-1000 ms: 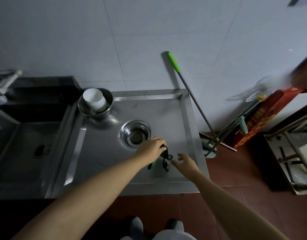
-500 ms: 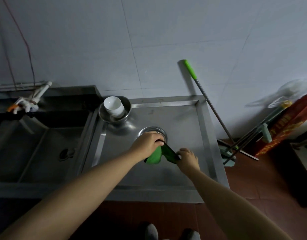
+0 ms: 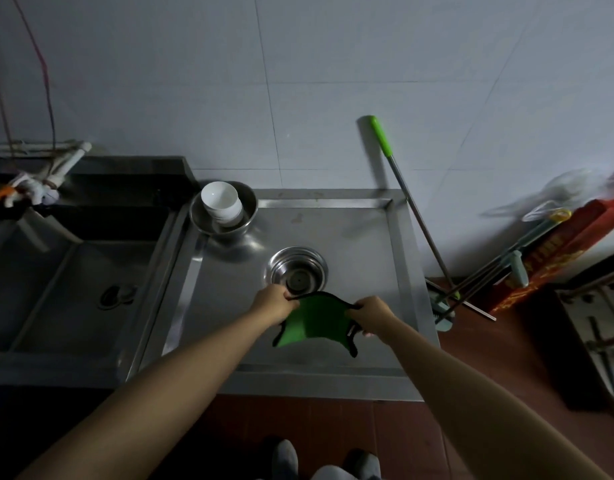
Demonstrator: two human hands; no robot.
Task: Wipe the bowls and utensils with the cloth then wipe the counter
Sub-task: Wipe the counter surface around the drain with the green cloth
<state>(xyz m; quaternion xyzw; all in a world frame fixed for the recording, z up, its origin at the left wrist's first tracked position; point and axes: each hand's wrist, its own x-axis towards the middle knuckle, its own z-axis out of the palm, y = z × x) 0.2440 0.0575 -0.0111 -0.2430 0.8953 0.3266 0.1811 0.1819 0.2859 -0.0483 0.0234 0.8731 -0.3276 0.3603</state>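
Steel counter (image 3: 350, 237), green cloth (image 3: 312, 320) stretched between left hand (image 3: 272, 303), right hand (image 3: 373, 315)

I see a stainless steel table (image 3: 354, 237) with a raised rim set against the tiled wall; at its back left corner sits a metal bowl (image 3: 223, 213) with a stack of white bowls (image 3: 221, 203) inside it; near the middle lies a smaller metal bowl (image 3: 297, 270), apart from the first; just beside the table's left edge is a sunken steel sink (image 3: 69, 292) with a drain.
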